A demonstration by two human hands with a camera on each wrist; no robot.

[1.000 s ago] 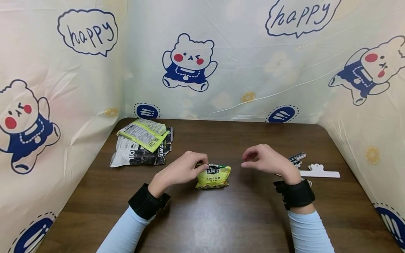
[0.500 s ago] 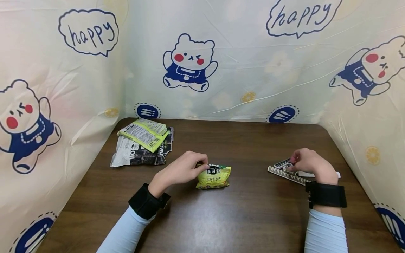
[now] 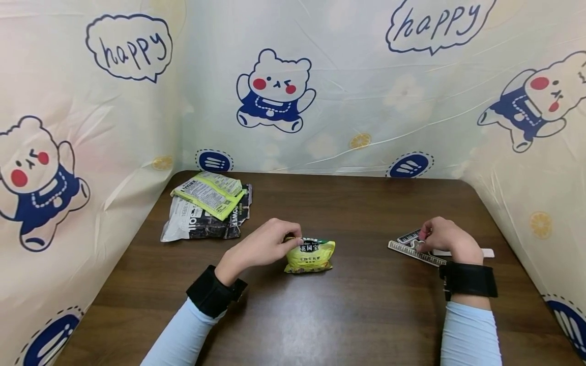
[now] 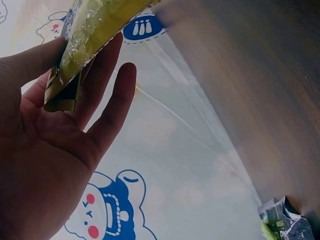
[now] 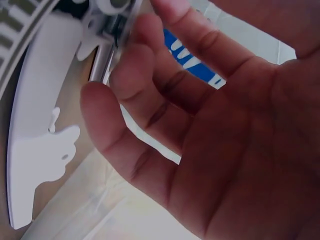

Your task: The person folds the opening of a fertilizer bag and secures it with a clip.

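My left hand (image 3: 270, 244) pinches the top left corner of a yellow-green packet (image 3: 310, 259) that stands on the table. In the left wrist view the packet (image 4: 95, 40) sits between thumb and fingers, and the outer fingers are spread apart. My right hand (image 3: 450, 241) is bent down over a ruler-marked clip (image 3: 416, 253), with thumb and index finger at its cut-out tab. The right wrist view cuts off those fingertips at the top; the other fingers are loosely curled. A white clip (image 5: 37, 135) with a scalloped tab lies beside it, partly behind the hand in the head view.
At the back left of the brown table (image 3: 348, 315) lie a black-and-silver bag (image 3: 201, 226) and a flat green packet (image 3: 212, 193) on top of it. A second ruler-marked strip (image 3: 407, 237) lies behind the clip. Printed curtains (image 3: 348, 101) surround the table's back and sides.
My right hand has moved right, from above the table beside the packet to the clips, then shifted slightly left. The left hand and packet have stayed in place.
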